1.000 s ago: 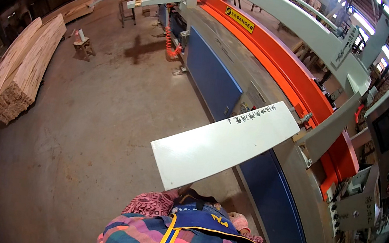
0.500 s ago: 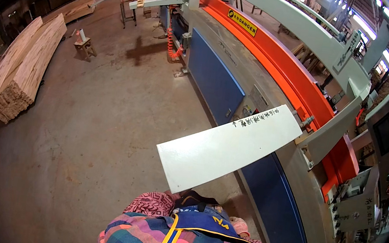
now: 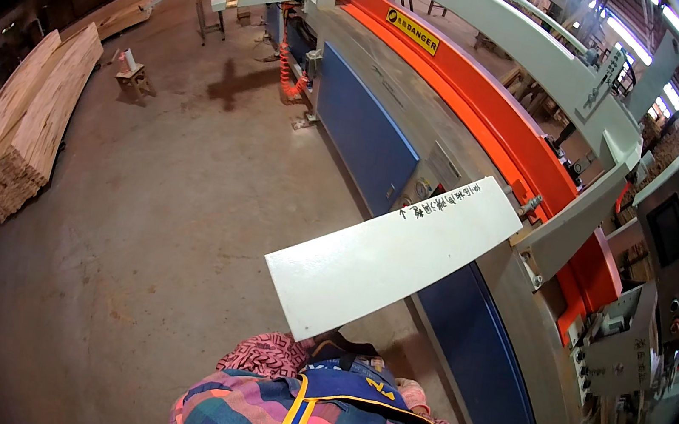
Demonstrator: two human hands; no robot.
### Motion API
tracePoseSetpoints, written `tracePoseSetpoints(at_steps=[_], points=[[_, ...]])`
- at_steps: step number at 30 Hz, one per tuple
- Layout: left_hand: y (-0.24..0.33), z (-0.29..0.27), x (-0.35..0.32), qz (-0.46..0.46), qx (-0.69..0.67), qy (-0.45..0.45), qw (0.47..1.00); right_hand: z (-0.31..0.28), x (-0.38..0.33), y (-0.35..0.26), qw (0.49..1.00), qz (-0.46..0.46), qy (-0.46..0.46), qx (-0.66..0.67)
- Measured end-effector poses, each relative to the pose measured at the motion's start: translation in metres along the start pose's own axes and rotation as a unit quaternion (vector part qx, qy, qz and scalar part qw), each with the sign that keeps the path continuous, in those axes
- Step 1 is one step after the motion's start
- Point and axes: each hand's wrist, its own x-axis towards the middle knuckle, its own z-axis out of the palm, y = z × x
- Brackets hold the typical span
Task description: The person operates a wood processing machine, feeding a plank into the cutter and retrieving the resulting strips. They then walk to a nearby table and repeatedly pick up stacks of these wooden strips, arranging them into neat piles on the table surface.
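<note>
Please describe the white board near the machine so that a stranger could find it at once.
Start at the long machine with the orange rail and blue side panels. Its near end is overlapped by a long, flat white board, just above the person's plaid shirt. Unlike the stacked brown planks far left, it is pale, with dark handwriting at its far end.

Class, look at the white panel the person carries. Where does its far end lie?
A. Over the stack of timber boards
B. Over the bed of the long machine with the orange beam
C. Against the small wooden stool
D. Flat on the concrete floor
B: the white panel reaches its far end, the one with handwriting, over the grey machine bed beside the orange beam; the hands are hidden beneath it.
</note>
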Motion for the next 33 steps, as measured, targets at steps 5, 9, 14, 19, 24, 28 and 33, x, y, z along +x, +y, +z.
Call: tracePoseSetpoints(at_steps=[5, 9, 14, 19, 24, 28, 33], points=[[0.002, 0.002, 0.004, 0.002, 0.006, -0.009, 1.000, -0.007, -0.018, -0.007, 1.000, 0.008, 0.004, 0.025], [0.004, 0.002, 0.000, 0.000, 0.005, -0.009, 1.000, 0.007, 0.007, 0.021, 1.000, -0.001, 0.004, 0.014], [0.002, 0.002, 0.001, -0.002, 0.008, -0.009, 1.000, -0.007, -0.008, 0.001, 1.000, 0.000, 0.001, 0.006], [0.003, 0.002, -0.001, -0.004, 0.009, -0.007, 1.000, -0.007, -0.004, 0.003, 0.999, -0.002, -0.014, 0.040], [0.007, 0.001, 0.002, 0.002, 0.013, -0.010, 1.000, 0.000, 0.013, 0.019, 1.000, -0.001, -0.018, 0.021], [0.007, 0.000, -0.001, -0.003, 0.013, -0.007, 1.000, 0.004, 0.020, 0.024, 1.000, -0.012, -0.016, 0.013], [0.009, -0.003, -0.002, -0.001, 0.016, -0.005, 1.000, 0.000, 0.016, 0.021, 1.000, -0.018, -0.022, 0.005]])
